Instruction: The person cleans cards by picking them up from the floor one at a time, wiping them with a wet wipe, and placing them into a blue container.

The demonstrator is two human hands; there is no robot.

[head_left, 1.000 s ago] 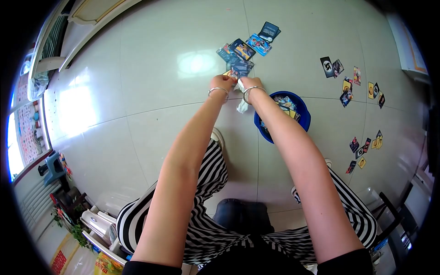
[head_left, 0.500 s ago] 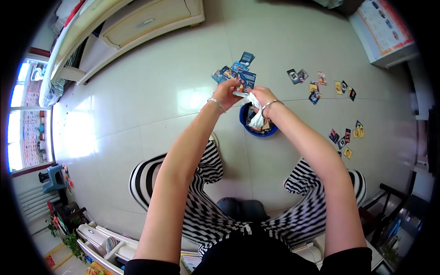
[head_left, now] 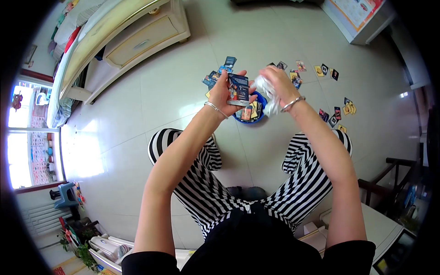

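Note:
In my left hand [head_left: 223, 97] lies a dark blue trading card [head_left: 238, 90], face up across the palm, with the fingers curled at its edges. My right hand [head_left: 280, 83] is closed on a crumpled white tissue [head_left: 266, 94], a little to the right of the card and apart from it. Below both hands a blue round tub [head_left: 260, 118] stands on the floor, partly covered by them. Several cards [head_left: 248, 113] lie inside it. Just beyond my left hand, a loose cluster of bluish cards [head_left: 211, 79] is spread on the tiles.
More cards [head_left: 296, 82] lie in small groups to the right, with yellow and black ones [head_left: 349, 106] farther over. A cream drawer unit [head_left: 142, 43] is at upper left, a white box [head_left: 355, 23] at upper right. My legs in striped trousers [head_left: 192, 174] flank the floor.
My right hand has lifted away from the card to the right, taking the white tissue with it. My left hand has turned and opened under the card. The whole view has shifted.

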